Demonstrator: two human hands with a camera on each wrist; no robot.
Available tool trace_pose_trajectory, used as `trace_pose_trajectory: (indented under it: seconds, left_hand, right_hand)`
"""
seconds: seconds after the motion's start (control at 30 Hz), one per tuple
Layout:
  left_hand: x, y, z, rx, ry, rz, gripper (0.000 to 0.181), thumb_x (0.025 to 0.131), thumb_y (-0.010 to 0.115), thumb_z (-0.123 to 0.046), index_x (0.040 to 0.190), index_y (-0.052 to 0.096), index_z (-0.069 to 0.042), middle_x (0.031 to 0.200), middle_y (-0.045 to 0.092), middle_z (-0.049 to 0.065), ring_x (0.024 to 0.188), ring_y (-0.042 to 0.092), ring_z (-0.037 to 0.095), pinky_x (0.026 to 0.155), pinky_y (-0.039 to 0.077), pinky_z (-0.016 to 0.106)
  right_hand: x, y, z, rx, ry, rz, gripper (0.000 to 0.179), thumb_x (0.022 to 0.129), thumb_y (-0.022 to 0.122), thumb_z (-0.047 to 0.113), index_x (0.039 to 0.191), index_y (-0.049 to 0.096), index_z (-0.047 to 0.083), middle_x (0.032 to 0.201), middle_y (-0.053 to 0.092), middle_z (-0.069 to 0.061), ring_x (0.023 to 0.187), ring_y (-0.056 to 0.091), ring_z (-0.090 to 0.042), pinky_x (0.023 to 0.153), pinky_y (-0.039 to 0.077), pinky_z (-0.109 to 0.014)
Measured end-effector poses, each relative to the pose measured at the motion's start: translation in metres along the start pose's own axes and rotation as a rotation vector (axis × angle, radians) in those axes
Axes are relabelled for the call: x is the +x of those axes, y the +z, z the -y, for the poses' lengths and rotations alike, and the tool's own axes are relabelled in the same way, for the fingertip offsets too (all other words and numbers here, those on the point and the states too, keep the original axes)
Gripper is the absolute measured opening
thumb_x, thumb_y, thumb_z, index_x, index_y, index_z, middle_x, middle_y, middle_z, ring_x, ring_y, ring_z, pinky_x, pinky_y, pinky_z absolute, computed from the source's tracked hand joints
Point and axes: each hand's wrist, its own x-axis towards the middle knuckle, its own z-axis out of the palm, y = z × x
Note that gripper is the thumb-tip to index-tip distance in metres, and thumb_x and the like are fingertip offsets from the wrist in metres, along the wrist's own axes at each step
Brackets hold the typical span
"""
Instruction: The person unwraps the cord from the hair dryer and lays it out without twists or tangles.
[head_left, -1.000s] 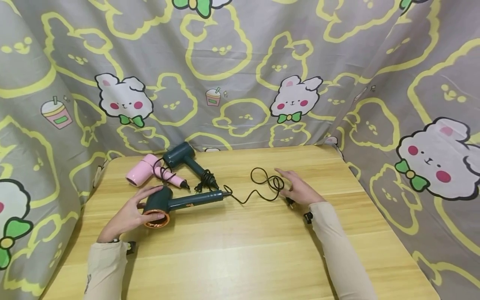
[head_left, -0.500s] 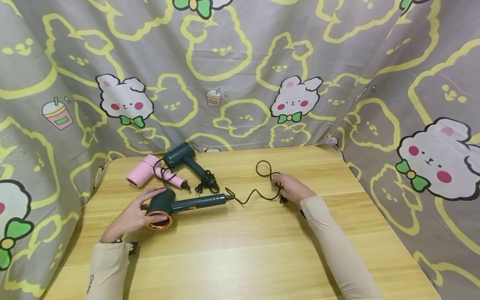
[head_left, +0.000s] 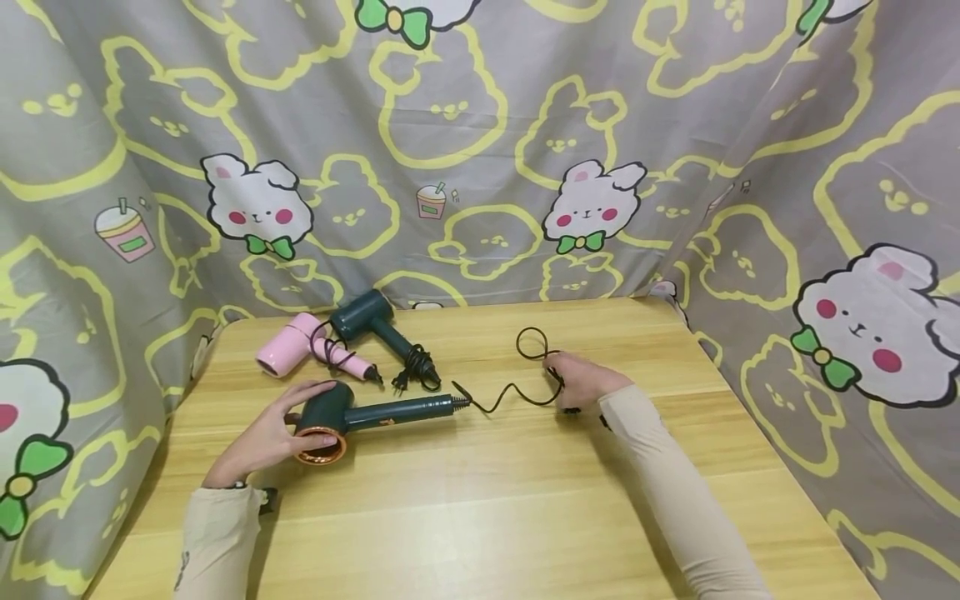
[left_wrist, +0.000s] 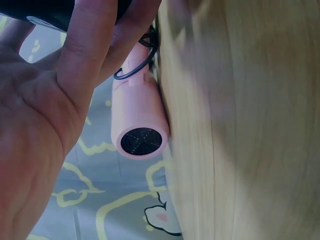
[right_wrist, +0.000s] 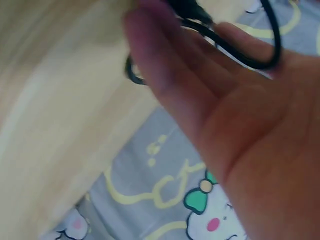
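In the head view a dark green hair dryer (head_left: 401, 412) with a copper-coloured rim lies at the left, its handle pointing right. My left hand (head_left: 258, 442) grips its barrel, thumb over the rim opening. A thin black cord (head_left: 512, 385) runs from the handle's end across the wood to my right hand (head_left: 588, 383). That hand's fingers are curled round the cord near its plug (head_left: 572, 410). Seen from the right wrist, a loop of cord (right_wrist: 276, 40) passes over the fingers, and the dark plug end (right_wrist: 190, 10) shows at the fingertips.
Behind the held dryer lie a pink hair dryer (head_left: 288, 346) and a second dark green hair dryer (head_left: 362, 315), both with cords wound round their handles. The wooden table (head_left: 480, 517) is enclosed by a patterned grey curtain (head_left: 487, 108) at the back and sides.
My right hand has moved a little left and closed its fingers on the cord, bunching its loops. The held hair dryer has shifted slightly right with my left hand.
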Motion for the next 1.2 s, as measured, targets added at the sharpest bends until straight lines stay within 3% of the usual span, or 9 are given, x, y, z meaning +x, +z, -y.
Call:
trace_pose_trajectory:
  seconds: [0.13,0.27,0.4,0.5,0.57,0.67,0.8,1.03,1.2]
  left_hand:
    - [0.0,-0.002,-0.001,0.006,0.0,-0.005,0.083,0.082,0.089,-0.028,0.154,0.049,-0.021,0.162,0.032,0.027,0.139,0.044,0.046,0.092,0.054,0.034]
    - [0.0,-0.001,-0.001,0.011,0.012,-0.01,0.082,0.082,0.089,-0.029,0.154,0.05,-0.021,0.161,0.033,0.026,0.138,0.045,0.043,0.091,0.055,0.033]
    - [0.0,0.001,-0.001,0.018,0.031,-0.011,0.082,0.082,0.089,-0.029,0.153,0.05,-0.021,0.16,0.036,0.024,0.136,0.046,0.04,0.091,0.055,0.033]
    - [0.0,0.002,0.0,0.015,0.04,-0.017,0.082,0.082,0.09,-0.028,0.153,0.051,-0.02,0.159,0.037,0.023,0.135,0.047,0.038,0.09,0.055,0.032]
    - [0.0,0.002,0.0,0.01,0.039,-0.015,0.082,0.082,0.09,-0.028,0.153,0.051,-0.02,0.16,0.037,0.023,0.136,0.046,0.038,0.09,0.055,0.031]
    - [-0.001,0.002,0.001,0.007,0.032,-0.008,0.082,0.082,0.09,-0.029,0.153,0.051,-0.02,0.16,0.036,0.023,0.137,0.044,0.039,0.092,0.054,0.034]
    - [-0.002,0.001,0.003,0.015,0.022,-0.002,0.082,0.082,0.09,-0.029,0.153,0.051,-0.02,0.161,0.037,0.023,0.137,0.044,0.037,0.092,0.054,0.035]
    - [-0.004,0.0,0.003,0.023,0.019,-0.004,0.081,0.081,0.09,-0.031,0.152,0.052,-0.022,0.161,0.038,0.02,0.127,0.046,0.007,0.089,0.054,0.028]
    - [-0.003,0.0,0.003,0.029,0.021,0.002,0.082,0.08,0.091,-0.032,0.152,0.052,-0.023,0.161,0.038,0.02,0.13,0.047,0.018,0.09,0.053,0.029]
  right_hand:
    - [0.001,-0.01,0.012,-0.1,0.063,-0.036,0.043,0.096,0.071,0.038,0.121,0.07,0.003,0.141,0.056,-0.019,0.119,0.062,-0.037,0.098,0.054,-0.054]
    - [0.008,-0.015,0.026,-0.291,0.17,-0.129,0.02,0.099,0.069,0.029,0.095,0.074,0.01,0.118,0.065,-0.014,0.097,0.061,-0.033,0.083,0.056,-0.053]
    - [0.015,-0.014,0.034,-0.427,0.287,-0.054,0.019,0.099,0.063,0.013,0.114,0.074,0.008,0.118,0.07,-0.015,0.105,0.062,-0.036,0.092,0.054,-0.055]
    - [0.02,-0.01,0.033,-0.424,0.332,0.003,0.028,0.101,0.059,0.011,0.126,0.07,0.007,0.125,0.071,-0.016,0.113,0.062,-0.038,0.1,0.051,-0.057]
    - [0.022,-0.009,0.029,-0.367,0.334,0.001,0.025,0.099,0.061,0.012,0.121,0.07,0.005,0.123,0.071,-0.016,0.11,0.062,-0.037,0.098,0.051,-0.056]
    - [0.024,-0.011,0.02,-0.157,0.303,-0.034,0.009,0.092,0.067,0.011,0.086,0.069,0.005,0.086,0.069,-0.009,0.078,0.057,-0.027,0.074,0.052,-0.042]
    - [0.024,-0.018,0.007,0.193,0.221,-0.104,0.043,0.09,0.071,0.012,0.055,0.045,0.016,0.054,0.037,0.005,0.051,0.03,-0.011,0.053,0.032,-0.027]
    - [0.023,-0.016,-0.003,0.328,0.156,-0.311,0.029,0.098,0.068,0.024,0.073,0.067,0.009,0.072,0.062,-0.003,0.06,0.046,-0.012,0.058,0.041,-0.026]
    - [0.025,-0.014,-0.004,0.368,0.182,-0.389,0.031,0.106,0.053,0.026,0.102,0.069,0.0,0.088,0.069,-0.013,0.073,0.06,-0.021,0.068,0.049,-0.032]
